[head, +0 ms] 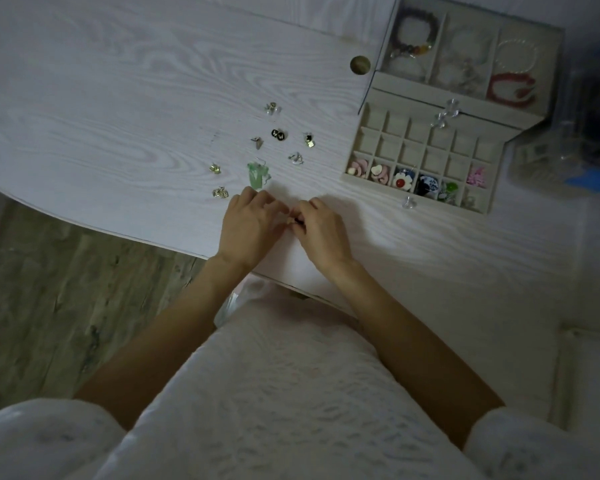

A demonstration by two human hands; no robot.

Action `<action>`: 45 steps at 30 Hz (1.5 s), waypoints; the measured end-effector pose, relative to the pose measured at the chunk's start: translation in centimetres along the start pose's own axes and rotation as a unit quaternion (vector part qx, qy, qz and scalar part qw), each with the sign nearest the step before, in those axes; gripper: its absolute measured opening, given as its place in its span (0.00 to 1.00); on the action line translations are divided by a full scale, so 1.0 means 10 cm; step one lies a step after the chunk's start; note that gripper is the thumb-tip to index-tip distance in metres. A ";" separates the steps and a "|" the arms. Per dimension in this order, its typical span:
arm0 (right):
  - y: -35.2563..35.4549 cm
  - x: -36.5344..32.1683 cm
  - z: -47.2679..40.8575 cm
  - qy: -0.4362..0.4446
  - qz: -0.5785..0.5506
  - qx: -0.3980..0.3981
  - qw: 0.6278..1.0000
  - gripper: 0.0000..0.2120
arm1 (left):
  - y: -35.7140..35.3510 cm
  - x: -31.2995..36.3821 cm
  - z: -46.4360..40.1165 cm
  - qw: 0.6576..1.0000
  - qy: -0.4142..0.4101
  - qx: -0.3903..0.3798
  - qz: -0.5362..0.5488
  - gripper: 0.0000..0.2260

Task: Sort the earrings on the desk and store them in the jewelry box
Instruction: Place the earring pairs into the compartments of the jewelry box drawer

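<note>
Right of the loose earrings (pixel 257 157) on the desk (pixel 118 81), the jewelry box (pixel 426 157) has its near row of cells filled. Just near of the green pair (pixel 257 174), left hand (pixel 248 225) and right hand (pixel 321 230) meet, fingers curled, pinching something tiny; orientation unclear.

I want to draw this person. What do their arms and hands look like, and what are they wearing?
Both forearms are bare from the elbows down. No rings, bracelets or watch show on the left hand or the right hand. Short, loose white sleeves with a bumpy woven pattern end near the elbows, and they match the white textured garment covering the lap.
</note>
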State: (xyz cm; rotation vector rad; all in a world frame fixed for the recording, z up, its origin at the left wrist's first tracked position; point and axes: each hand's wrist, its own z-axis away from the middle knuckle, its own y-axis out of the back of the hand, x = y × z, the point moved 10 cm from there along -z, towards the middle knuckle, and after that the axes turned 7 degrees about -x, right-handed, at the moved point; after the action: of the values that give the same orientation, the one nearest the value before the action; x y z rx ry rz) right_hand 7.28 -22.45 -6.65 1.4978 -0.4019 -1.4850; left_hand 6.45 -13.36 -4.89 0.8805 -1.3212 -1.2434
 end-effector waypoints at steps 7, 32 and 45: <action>0.19 0.27 0.14 -0.045 -0.057 0.057 0.996 0.03 | -0.04 0.25 -0.12 0.999 -0.035 0.005 0.026 0.12; 1.20 1.09 -0.61 -0.116 -0.137 0.156 0.971 0.06 | 0.18 0.66 -1.51 0.973 -0.025 0.027 0.227 0.07; 0.77 0.36 0.00 -0.005 -0.142 0.072 0.987 0.06 | 0.83 -0.36 -0.18 0.951 0.061 0.134 0.270 0.07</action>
State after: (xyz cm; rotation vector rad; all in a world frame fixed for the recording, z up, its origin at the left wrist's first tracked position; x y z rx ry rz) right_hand 10.95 -29.03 -2.69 1.7183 -0.3174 -1.7153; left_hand 10.02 -8.73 2.20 0.6978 -1.5214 -0.5840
